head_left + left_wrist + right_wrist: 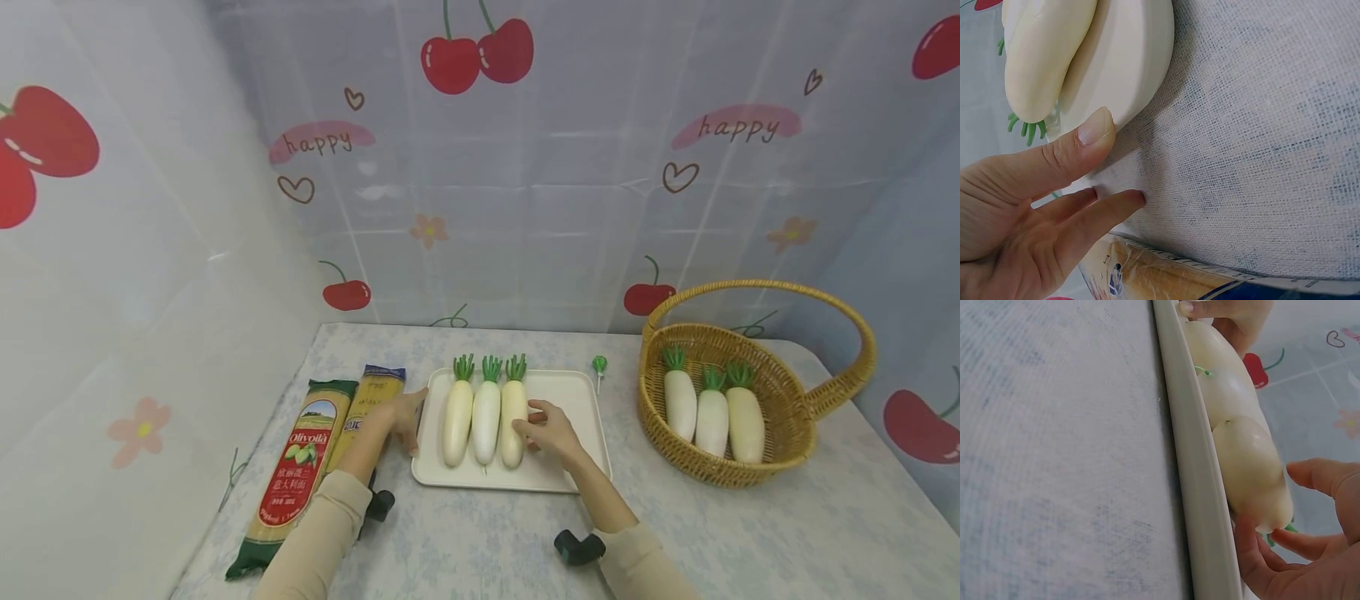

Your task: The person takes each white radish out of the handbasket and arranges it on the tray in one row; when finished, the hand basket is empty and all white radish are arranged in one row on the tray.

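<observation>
Three white radishes with green tops lie side by side on a white tray: a left radish (457,423), a middle radish (486,423) and a right radish (513,417). My right hand (551,429) is at the right radish, its fingers spread along that side. In the right wrist view the thumb stands just off the radish (1250,465), while a fingertip touches or nearly touches it. My left hand (405,417) hovers by the left rim of the tray (431,479), fingers loosely bent with nothing between them. The left wrist view shows its thumb (1096,128) at the tray's edge.
A wicker basket (693,467) with a tall handle holds three more white radishes at the right. Two packs of spaghetti, one red and green (296,467) and one yellow and blue (378,385), lie at the left. A green lollipop (599,365) lies behind the tray's right corner.
</observation>
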The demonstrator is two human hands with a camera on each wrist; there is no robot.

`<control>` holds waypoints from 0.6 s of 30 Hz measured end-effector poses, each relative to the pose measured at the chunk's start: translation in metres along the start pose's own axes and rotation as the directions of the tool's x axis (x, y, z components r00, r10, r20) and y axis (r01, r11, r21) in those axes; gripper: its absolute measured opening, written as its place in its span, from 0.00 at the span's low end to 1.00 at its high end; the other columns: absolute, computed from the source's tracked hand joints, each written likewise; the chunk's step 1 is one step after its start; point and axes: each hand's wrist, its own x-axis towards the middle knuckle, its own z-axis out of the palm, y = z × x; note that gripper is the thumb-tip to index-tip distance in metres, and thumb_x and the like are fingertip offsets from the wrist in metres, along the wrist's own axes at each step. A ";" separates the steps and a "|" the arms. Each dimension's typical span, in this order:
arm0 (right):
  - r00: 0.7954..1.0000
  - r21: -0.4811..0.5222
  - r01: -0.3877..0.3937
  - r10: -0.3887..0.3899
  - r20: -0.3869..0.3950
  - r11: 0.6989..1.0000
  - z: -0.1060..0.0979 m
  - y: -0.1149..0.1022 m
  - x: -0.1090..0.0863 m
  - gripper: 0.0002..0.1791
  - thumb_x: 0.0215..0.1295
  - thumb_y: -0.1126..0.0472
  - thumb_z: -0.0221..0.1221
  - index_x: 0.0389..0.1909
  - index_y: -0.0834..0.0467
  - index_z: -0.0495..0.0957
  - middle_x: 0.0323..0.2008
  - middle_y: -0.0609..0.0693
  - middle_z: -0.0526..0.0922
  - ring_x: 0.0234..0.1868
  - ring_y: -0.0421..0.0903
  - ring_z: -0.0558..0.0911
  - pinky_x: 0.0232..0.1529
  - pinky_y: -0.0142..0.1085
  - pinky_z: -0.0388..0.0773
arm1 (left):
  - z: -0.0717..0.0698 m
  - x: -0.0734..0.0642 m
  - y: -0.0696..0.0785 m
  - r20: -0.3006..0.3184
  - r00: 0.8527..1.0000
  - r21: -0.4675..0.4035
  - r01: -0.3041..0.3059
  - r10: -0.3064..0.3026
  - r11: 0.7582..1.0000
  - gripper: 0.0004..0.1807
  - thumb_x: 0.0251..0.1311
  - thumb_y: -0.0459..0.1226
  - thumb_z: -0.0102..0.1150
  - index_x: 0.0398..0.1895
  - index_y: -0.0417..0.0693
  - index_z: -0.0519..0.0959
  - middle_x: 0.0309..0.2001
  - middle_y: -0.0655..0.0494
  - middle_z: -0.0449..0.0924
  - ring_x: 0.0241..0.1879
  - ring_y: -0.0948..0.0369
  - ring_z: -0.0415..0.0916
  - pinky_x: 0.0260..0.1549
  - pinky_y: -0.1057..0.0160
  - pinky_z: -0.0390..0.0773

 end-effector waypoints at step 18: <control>1.000 -0.026 -0.010 0.009 -0.028 1.000 0.001 -0.002 0.000 0.35 0.57 0.62 0.62 0.64 0.70 0.62 0.41 0.65 0.78 0.26 0.51 0.83 0.31 0.41 0.82 | -0.001 -0.001 0.003 0.000 1.000 -0.015 0.029 -0.029 0.999 0.65 0.31 0.29 0.78 0.75 0.43 0.46 0.69 0.35 0.53 0.53 0.49 0.67 0.29 0.61 0.76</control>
